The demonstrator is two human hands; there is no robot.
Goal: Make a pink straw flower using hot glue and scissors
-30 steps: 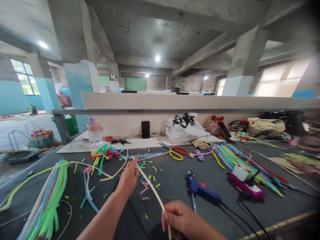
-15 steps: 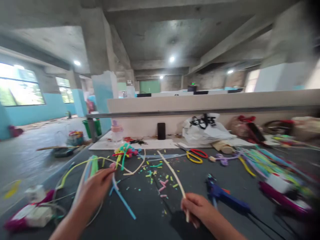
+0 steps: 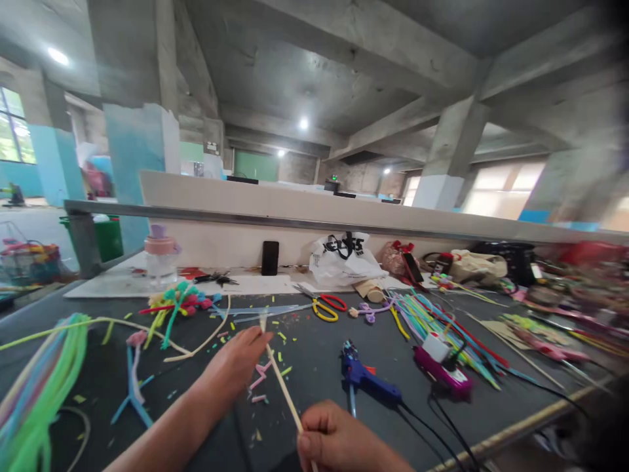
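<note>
My right hand (image 3: 327,436) is closed around the lower end of a cream pipe cleaner (image 3: 282,387), which slants up and left over the dark tabletop. My left hand (image 3: 240,360) has its fingers closed on the same pipe cleaner near its upper end. Under and around it lie small yellow and green clippings and a short bent pink piece (image 3: 259,377). A bent cream pipe cleaner (image 3: 216,337) rests left of my left hand, beside a colourful cluster of twisted pipe cleaners (image 3: 181,301). Further left is a blue and lilac piece with a pink top (image 3: 135,373).
A blue glue gun (image 3: 368,380) with a trailing cord lies right of my hands. Scissors (image 3: 327,308) with red and yellow handles lie behind. Bundles of pipe cleaners sit left (image 3: 54,373) and right (image 3: 432,321), near a purple power strip (image 3: 445,373). A bottle (image 3: 161,259) stands at the back.
My left hand has moved right, from near the colourful cluster onto the cream pipe cleaner. My right hand has kept its hold. The view has turned to the right.
</note>
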